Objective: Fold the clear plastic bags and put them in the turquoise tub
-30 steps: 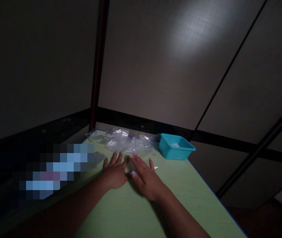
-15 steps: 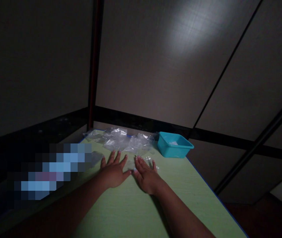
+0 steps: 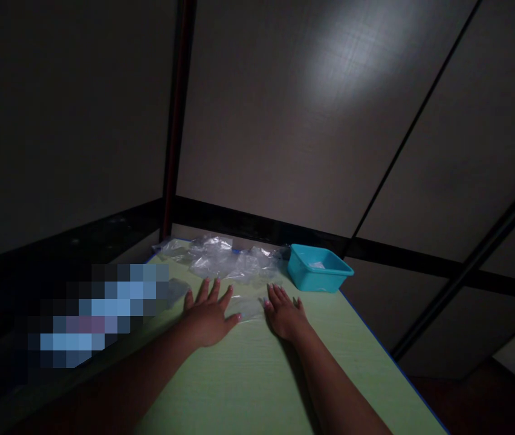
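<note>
A small clear plastic bag lies flat on the green tabletop. On its left side, my left hand rests palm down with the fingers spread. My right hand lies flat at the bag's right side, fingers stretched forward. Neither hand grasps anything. Beyond the fingertips is a loose pile of crumpled clear plastic bags. Another flat piece of clear plastic is just left of my left hand.
A turquoise plastic basket with something white inside stands at the far right edge of the table. A blurred-out, bluish area is at the left. Dark-trimmed wall panels rise behind the table.
My right hand has slid to the right, away from my left hand, uncovering more of the small plastic bag. My left hand has stayed in place.
</note>
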`<act>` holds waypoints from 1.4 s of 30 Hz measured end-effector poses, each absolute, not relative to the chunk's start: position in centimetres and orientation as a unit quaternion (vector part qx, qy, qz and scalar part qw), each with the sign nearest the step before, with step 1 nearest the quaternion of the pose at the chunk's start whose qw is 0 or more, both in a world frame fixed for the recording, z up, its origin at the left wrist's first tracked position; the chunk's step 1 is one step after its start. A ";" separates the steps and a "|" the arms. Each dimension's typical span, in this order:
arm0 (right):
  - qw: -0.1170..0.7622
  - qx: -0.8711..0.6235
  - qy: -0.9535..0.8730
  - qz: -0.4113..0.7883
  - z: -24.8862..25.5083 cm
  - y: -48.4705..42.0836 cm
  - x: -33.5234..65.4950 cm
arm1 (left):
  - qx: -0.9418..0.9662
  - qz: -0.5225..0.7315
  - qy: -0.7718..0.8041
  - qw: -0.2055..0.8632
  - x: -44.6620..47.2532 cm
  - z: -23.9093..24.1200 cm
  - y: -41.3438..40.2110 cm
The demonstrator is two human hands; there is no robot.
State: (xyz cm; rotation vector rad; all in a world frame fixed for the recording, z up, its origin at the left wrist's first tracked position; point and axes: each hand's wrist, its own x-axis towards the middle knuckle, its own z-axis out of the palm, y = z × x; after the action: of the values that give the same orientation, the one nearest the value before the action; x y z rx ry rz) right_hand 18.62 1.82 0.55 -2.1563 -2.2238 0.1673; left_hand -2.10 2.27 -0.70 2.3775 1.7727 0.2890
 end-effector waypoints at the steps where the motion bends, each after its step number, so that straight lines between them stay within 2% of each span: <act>1: 0.023 -0.701 -0.711 0.047 0.6 1.9 18.6 | 0.795 0.096 0.594 0.080 -2.1 -0.6 2.2; 6: 0.097 -0.674 -0.733 0.000 1.5 1.2 17.4 | 0.801 0.098 0.586 0.069 -1.7 -0.5 2.0; 9: 0.128 -0.574 -0.808 0.032 2.2 0.2 15.8 | 0.816 0.106 0.565 0.057 -1.5 -0.7 1.9; 13: 0.117 -0.497 -0.855 0.090 2.2 -0.5 14.4 | 0.830 0.104 0.546 0.053 -1.3 -1.0 2.1; 29: 0.010 -0.643 -0.763 0.063 1.5 1.7 17.8 | 0.818 0.103 0.563 0.061 -1.4 -1.0 2.3; 37: 0.018 -0.650 -0.757 0.061 1.0 2.0 18.1 | 0.811 0.124 0.570 0.040 -1.9 -0.5 2.3; 42: 0.011 -0.648 -0.759 0.057 0.7 2.3 18.2 | 0.875 0.170 0.452 0.047 -0.4 1.1 0.9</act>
State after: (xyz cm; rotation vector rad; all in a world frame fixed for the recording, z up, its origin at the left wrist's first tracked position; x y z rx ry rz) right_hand 18.24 2.27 0.73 -2.0230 -2.3691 0.1769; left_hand -0.36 0.88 1.09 2.6674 1.3772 0.5198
